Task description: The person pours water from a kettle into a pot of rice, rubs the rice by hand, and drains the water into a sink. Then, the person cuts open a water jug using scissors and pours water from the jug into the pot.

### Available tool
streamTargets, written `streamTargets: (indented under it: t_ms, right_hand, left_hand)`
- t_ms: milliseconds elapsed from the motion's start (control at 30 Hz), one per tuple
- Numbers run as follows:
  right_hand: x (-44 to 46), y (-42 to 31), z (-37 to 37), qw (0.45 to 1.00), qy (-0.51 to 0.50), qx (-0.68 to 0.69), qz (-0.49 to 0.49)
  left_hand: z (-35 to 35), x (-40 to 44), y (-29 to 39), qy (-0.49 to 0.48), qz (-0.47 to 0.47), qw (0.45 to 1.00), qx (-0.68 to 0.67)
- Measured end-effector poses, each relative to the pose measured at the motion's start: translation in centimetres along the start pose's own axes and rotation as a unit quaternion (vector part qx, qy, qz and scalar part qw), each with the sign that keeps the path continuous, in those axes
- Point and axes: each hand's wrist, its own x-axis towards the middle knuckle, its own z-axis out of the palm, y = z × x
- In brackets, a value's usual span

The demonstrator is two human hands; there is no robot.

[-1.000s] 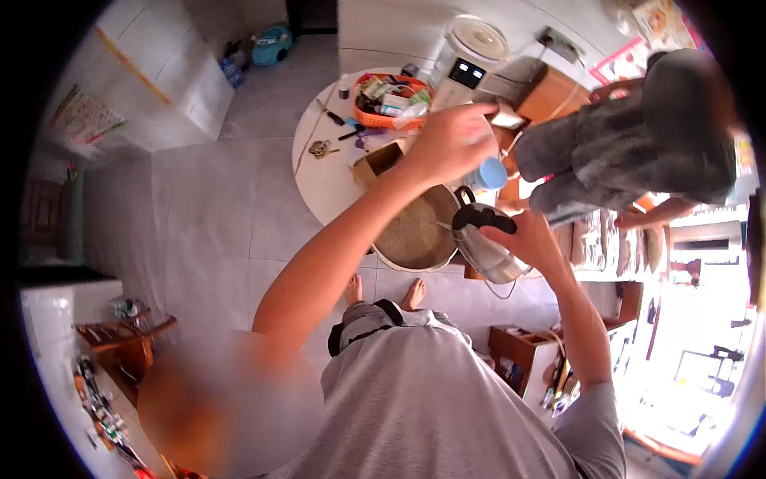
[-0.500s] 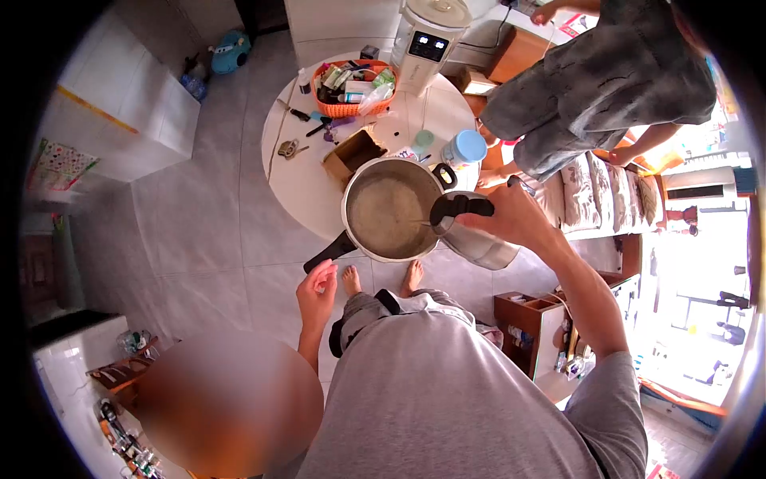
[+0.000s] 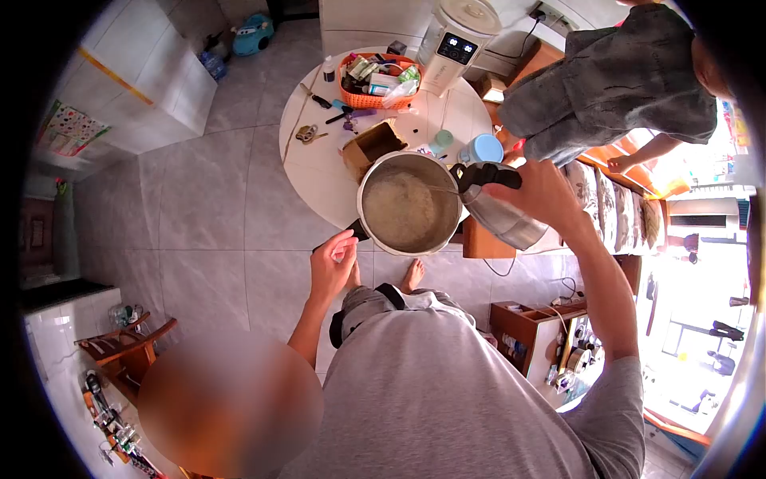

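Note:
My right hand (image 3: 542, 195) is wrapped round the black handle of a metal kettle (image 3: 511, 219), which is tilted over the right rim of a large metal pot (image 3: 364, 191). A thin stream runs from the kettle into the pot, where cloudy, bubbly liquid (image 3: 403, 211) covers the bottom. My left hand (image 3: 333, 263) is at the pot's long black handle (image 3: 359, 231) and overlaps it in view. Its fingers are loosely curled and apart, and I see no firm grip; whether they touch the handle I cannot tell.
The round white table (image 3: 303, 176) bears an orange basket (image 3: 375, 101) of small items, a cardboard box (image 3: 373, 148), keys (image 3: 307, 134), a blue-lidded tub (image 3: 483, 149) and a water dispenser (image 3: 455, 52). Another person (image 3: 598, 88) in dark grey is at the right.
My left hand has moved up so that it overlaps the pot handle. The kettle stays tilted in my right hand, and the liquid looks more frothy. The view has shifted.

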Motion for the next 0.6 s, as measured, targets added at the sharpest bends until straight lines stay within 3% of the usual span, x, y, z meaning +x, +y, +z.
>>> streamTargets:
  t_ms: [200, 267, 400, 467, 600]
  right_hand:
    - [0.7, 1.3, 0.0, 0.999, -0.024, -0.044, -0.001]
    - [0.4, 0.7, -0.8, 0.992, 0.011, -0.114, -0.042]
    - [1.1, 1.1, -0.9, 0.995, 0.003, -0.089, -0.049]
    - [0.8, -1.0, -2.8, 0.99, -0.061, -0.128, 0.004]
    - [0.7, -2.5, -4.3, 0.988, -0.083, -0.132, -0.01]
  left_hand:
    - [0.1, -1.1, -0.9, -0.022, -0.027, 0.999, -0.002]
    - [-0.1, -1.3, -1.0, -0.032, -0.049, 0.998, 0.0]
    - [-0.2, -1.6, -1.2, -0.026, -0.047, 0.999, 0.009]
    - [-0.2, -1.7, -1.1, -0.023, -0.05, 0.998, -0.002]
    - [-0.4, -1.7, -1.4, -0.02, -0.051, 0.998, -0.007]
